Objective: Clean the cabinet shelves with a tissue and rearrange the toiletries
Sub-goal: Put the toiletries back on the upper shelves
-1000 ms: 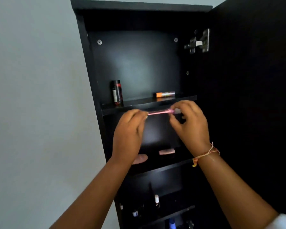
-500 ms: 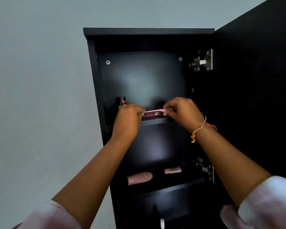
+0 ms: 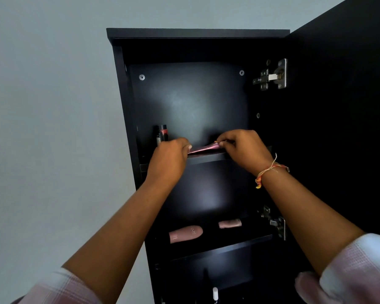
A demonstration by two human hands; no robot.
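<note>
Pink and slim, the tube (image 3: 203,148) has risen from below the top shelf (image 3: 208,155) to its front edge, pinched at each end by the left hand (image 3: 170,160) and right hand (image 3: 242,148). It seems about to be laid there, near the upright dark bottle (image 3: 162,135).

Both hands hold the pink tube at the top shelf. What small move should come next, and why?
Probably lower the pink tube flat onto the top shelf and let go. The left hand and right hand each pinch one end just above the shelf's front edge, and the shelf beside the dark bottle looks free.
</note>
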